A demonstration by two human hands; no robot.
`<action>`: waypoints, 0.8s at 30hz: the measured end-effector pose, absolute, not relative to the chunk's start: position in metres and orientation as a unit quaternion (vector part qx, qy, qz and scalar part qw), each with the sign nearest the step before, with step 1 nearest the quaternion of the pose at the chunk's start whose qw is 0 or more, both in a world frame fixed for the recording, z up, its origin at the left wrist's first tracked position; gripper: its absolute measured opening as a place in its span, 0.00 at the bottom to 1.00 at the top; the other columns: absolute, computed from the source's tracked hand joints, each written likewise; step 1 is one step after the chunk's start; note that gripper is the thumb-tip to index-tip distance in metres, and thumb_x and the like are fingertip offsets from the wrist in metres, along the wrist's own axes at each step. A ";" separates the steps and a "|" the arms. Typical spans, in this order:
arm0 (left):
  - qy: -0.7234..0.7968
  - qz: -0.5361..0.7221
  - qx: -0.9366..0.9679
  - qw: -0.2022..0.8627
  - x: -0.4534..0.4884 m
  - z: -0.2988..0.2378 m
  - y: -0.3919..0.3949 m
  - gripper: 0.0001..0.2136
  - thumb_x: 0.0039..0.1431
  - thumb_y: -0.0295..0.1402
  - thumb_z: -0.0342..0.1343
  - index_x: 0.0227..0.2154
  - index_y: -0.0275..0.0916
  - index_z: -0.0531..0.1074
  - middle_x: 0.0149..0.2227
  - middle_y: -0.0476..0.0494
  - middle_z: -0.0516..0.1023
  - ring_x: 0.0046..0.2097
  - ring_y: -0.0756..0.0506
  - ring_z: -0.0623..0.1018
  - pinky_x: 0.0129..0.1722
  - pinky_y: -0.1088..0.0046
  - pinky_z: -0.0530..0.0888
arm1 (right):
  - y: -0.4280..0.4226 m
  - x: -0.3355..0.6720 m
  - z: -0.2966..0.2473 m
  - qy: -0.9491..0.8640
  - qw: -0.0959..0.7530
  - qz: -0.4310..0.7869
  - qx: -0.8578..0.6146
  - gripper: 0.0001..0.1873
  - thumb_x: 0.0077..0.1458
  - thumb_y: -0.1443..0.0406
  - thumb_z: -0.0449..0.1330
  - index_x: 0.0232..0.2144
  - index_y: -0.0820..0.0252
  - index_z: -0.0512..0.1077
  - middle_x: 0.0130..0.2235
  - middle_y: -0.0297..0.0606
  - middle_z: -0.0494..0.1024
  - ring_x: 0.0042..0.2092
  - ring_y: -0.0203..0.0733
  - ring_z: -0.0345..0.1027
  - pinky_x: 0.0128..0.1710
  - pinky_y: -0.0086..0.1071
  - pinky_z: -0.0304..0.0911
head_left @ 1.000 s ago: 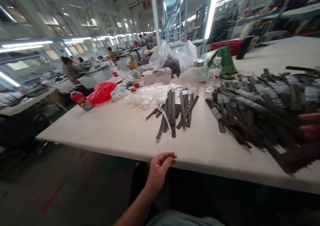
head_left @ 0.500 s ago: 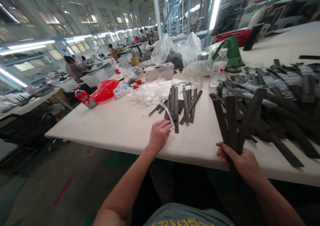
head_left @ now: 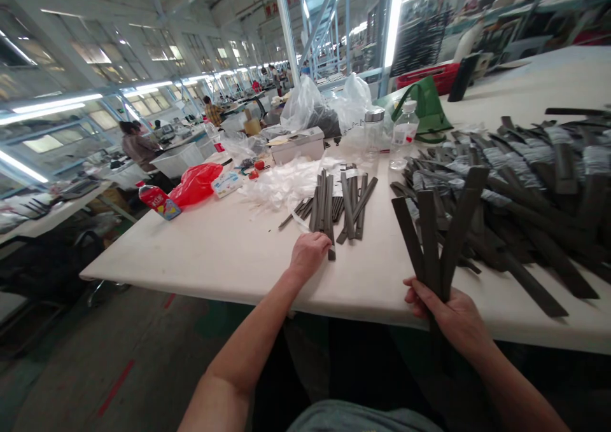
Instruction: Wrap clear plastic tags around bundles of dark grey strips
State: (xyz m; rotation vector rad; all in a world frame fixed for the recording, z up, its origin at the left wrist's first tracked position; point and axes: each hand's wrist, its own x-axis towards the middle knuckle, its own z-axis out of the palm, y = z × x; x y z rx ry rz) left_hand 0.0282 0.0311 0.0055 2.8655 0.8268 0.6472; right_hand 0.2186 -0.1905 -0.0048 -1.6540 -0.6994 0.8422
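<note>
Three dark grey flat strips (head_left: pixel 432 247), fanned apart at the top, stand in my right hand (head_left: pixel 451 311), whose thumb and fingers close round their lower part. My left hand (head_left: pixel 310 254) is closed at the near end of a loose pile of similar strips (head_left: pixel 327 196). Its fingertips touch the end of one strip; what they pinch is hidden. A thin white band (head_left: pixel 300 222) runs behind that hand. More strips lie beside the pile, some crossing at an angle.
Bundles of dark strips bound in whitish wrap (head_left: pixel 520 190) cover the table's right side. Farther back are white scraps (head_left: pixel 281 181), a box (head_left: pixel 296 144), a glass jar (head_left: pixel 373 133), a plastic bottle (head_left: pixel 405 133) and a green bag (head_left: pixel 424 111). A red bag (head_left: pixel 198 184) and a drink bottle (head_left: pixel 157 200) stand left.
My left hand has moved slightly right against the strip ends, and its fingers are drawn closer together. The white band now lies behind it. My right hand still holds its strips; the view has shifted slightly.
</note>
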 end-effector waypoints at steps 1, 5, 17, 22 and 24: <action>0.264 0.233 0.933 0.066 0.027 0.010 0.021 0.07 0.61 0.30 0.52 0.34 0.41 0.76 0.37 0.42 0.79 0.40 0.44 0.76 0.43 0.67 0.67 | -0.191 0.218 -0.003 -0.295 0.544 0.355 -0.701 0.23 0.45 0.46 0.63 0.28 0.62 0.75 0.24 0.38 0.75 0.22 0.38 0.67 0.24 0.30 0.67; 0.212 0.324 0.903 0.188 0.021 0.030 -0.035 0.09 0.62 0.32 0.50 0.38 0.43 0.76 0.41 0.42 0.80 0.44 0.44 0.76 0.46 0.67 0.68 | -0.191 0.206 0.002 -0.307 0.557 0.392 -0.665 0.21 0.44 0.50 0.65 0.34 0.61 0.75 0.24 0.34 0.74 0.18 0.32 0.59 0.17 0.27 0.58; 0.193 0.360 0.835 0.367 0.006 0.071 -0.103 0.08 0.60 0.34 0.53 0.36 0.43 0.77 0.38 0.41 0.81 0.41 0.43 0.78 0.44 0.65 0.73 | -0.174 0.149 0.019 -0.407 0.540 0.470 -0.568 0.24 0.40 0.48 0.66 0.12 0.60 0.64 0.12 0.30 0.62 0.15 0.30 0.52 0.15 0.27 0.47; 0.271 0.418 0.718 0.486 -0.003 0.077 -0.087 0.13 0.56 0.39 0.58 0.41 0.39 0.74 0.40 0.40 0.79 0.40 0.43 0.77 0.44 0.67 0.72 | -0.165 0.150 0.055 -0.383 0.565 0.477 -0.553 0.20 0.47 0.52 0.64 0.17 0.62 0.70 0.12 0.28 0.62 0.15 0.28 0.50 0.15 0.25 0.46; 0.276 0.360 0.717 0.529 -0.006 0.072 -0.087 0.16 0.51 0.40 0.62 0.41 0.38 0.75 0.40 0.40 0.79 0.41 0.43 0.77 0.45 0.67 0.71 | -0.160 0.151 0.069 -0.388 0.568 0.483 -0.541 0.20 0.47 0.53 0.64 0.16 0.61 0.68 0.12 0.27 0.61 0.15 0.27 0.49 0.14 0.25 0.46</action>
